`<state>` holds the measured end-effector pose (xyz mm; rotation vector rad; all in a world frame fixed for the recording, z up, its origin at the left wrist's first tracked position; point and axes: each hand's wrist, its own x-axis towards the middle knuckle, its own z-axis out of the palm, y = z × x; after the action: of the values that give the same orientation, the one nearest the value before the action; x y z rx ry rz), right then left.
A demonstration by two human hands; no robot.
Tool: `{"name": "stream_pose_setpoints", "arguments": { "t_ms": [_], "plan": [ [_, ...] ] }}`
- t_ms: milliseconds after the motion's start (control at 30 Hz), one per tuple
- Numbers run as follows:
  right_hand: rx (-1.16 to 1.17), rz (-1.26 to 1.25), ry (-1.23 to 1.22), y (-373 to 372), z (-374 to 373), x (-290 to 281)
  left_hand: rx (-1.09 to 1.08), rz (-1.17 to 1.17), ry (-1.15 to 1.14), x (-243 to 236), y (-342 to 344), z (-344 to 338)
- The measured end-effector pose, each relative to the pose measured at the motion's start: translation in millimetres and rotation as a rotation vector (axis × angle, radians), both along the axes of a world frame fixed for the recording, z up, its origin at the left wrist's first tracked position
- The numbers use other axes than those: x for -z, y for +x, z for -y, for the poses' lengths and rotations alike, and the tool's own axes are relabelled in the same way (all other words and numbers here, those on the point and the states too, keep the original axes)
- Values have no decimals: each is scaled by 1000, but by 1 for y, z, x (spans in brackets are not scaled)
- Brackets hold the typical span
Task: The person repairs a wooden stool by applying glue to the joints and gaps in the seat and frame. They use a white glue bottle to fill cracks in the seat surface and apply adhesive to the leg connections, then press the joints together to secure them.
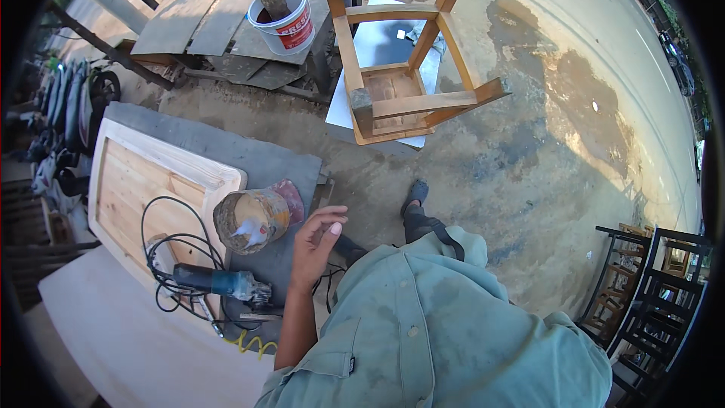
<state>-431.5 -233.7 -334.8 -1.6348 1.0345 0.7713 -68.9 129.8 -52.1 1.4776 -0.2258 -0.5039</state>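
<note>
My left hand [317, 240] is raised beside the work table, its fingers loosely bent and pointing right, with nothing in them. Closest to it is a crusted round tub [278, 208] with tan material and a crumpled whitish scrap inside. A pinkish see-through piece [290, 198] sits against the tub's far side. Below and left of the hand, a blue angle grinder [215, 281] lies with its black cord looped over a pale wooden panel [143, 174]. My right hand is out of view.
An upturned wooden stool [400, 106] rests on a white-topped block [336, 117] ahead. A white bucket [260, 34] holding a bottle [273, 1] stands on a plank table [219, 15]. Dark chair frames [642, 295] stand at right; motorbikes [72, 106] at far left. A yellow coiled hose [249, 344] lies near my arm.
</note>
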Motion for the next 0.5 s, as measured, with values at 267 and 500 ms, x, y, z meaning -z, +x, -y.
{"name": "stream_pose_setpoints", "arguments": {
  "t_ms": [267,500],
  "plan": [
    [740,358,-392,116,277,-10,-101,-804,784,284,-84,-10],
    [150,396,-361,287,296,-36,-286,-958,21,181,6,90]
  ]
}}
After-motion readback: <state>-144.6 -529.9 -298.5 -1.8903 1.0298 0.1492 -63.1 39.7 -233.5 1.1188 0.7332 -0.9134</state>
